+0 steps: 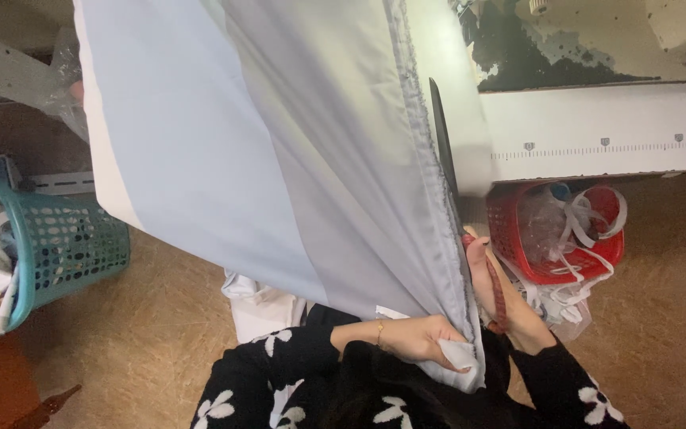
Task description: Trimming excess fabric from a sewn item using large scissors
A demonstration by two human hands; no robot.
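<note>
Head view: left hand (418, 338) fingers pinch grey cloth (319, 175); right hand (510, 306) fingers grip scissors (448, 167) alongside.

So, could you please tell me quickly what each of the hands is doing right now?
Left hand: closed, gripping the corner of the pale blue fabric.
Right hand: closed on the scissors, blade running along the fabric's edge.
</note>
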